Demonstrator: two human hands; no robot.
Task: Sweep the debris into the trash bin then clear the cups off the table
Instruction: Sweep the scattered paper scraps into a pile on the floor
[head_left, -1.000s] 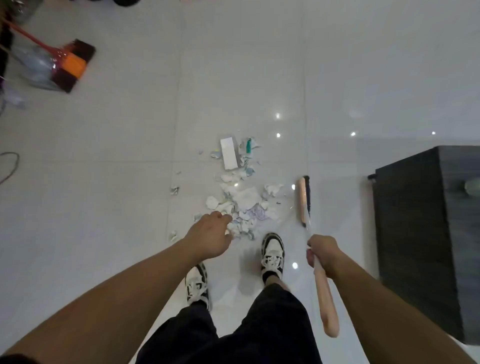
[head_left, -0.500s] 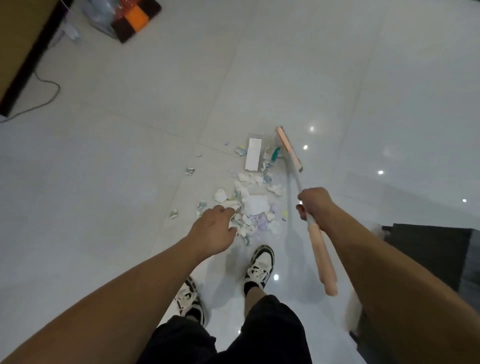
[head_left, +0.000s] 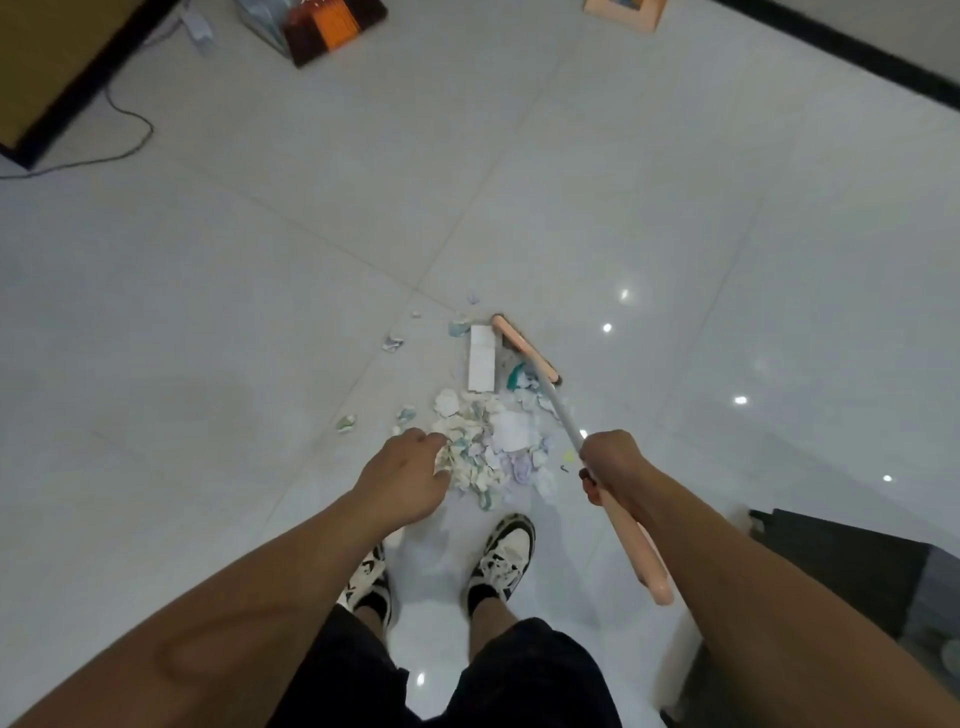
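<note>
Our right hand (head_left: 610, 462) gripped the broom (head_left: 561, 410), its head just beyond the debris (head_left: 488, 447). Our left hand (head_left: 402, 480) hung loosely curled, holding nothing.

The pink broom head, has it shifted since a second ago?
Yes. The pink broom head swung from right of the torn paper pile round to its far side.
</note>
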